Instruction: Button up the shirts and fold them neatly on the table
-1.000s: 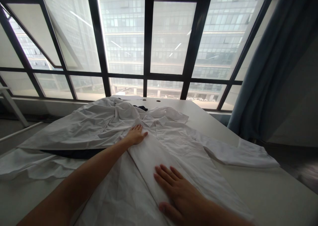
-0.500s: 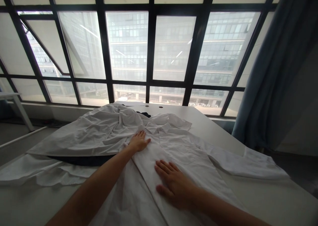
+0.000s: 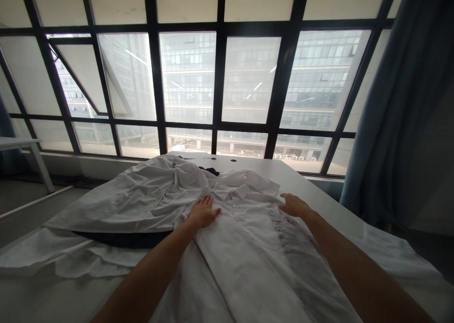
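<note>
A white collared shirt (image 3: 244, 247) lies spread front up, with its collar toward the window and its lower part running out of view below. My left hand (image 3: 203, 213) rests flat on its upper front, left of the chest, fingers stretched out. At the shirt's right shoulder is my right hand (image 3: 295, 205), its fingers curled in at the cloth edge; the fingertips are partly hidden. Below that hand the cloth is wrinkled and shaded. The right sleeve (image 3: 397, 252) extends off to the right, partly behind my forearm.
A heap of white garments (image 3: 142, 195) covers the left side, with a dark fabric piece (image 3: 124, 239) showing beneath. The white table (image 3: 273, 167) reaches toward a black-framed window (image 3: 220, 77). A blue curtain (image 3: 379, 110) hangs at right; another white table (image 3: 21, 143) stands at left.
My right hand has moved forward and right, from lying flat on the shirt's front to its right shoulder. The left hand stays on the cloth. The view has tilted slightly up.
</note>
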The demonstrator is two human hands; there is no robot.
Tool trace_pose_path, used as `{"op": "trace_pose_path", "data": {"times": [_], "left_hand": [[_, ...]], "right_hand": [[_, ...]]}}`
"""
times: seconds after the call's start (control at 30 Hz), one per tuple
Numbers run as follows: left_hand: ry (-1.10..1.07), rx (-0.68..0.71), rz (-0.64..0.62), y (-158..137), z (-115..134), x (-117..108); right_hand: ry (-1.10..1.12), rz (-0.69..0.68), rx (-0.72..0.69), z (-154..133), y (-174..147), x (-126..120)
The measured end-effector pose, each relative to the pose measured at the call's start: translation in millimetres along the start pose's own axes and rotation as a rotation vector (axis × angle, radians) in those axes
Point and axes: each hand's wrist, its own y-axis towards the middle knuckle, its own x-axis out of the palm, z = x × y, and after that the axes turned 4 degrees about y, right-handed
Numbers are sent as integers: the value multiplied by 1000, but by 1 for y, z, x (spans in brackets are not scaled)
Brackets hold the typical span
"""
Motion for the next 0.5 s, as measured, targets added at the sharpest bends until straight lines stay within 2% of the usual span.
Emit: {"op": "trace_pose_path", "data": {"times": [0.1, 0.2, 0.4, 0.43, 0.5], "left_hand": [[-13, -4, -6, 1, -1, 1], [-18, -3, -4, 2, -2, 2], [-28, -1, 13, 4, -3, 6], [-29, -1, 11, 4, -3, 6], [-29, -4, 8, 3, -2, 5]], "right_hand": [[9, -76, 74, 14, 18, 8], [55, -179, 77, 20, 26, 6], [191, -334, 87, 20, 18, -25], [212, -331, 87, 18, 14, -31], [238, -223, 48, 11, 6, -39]]}}
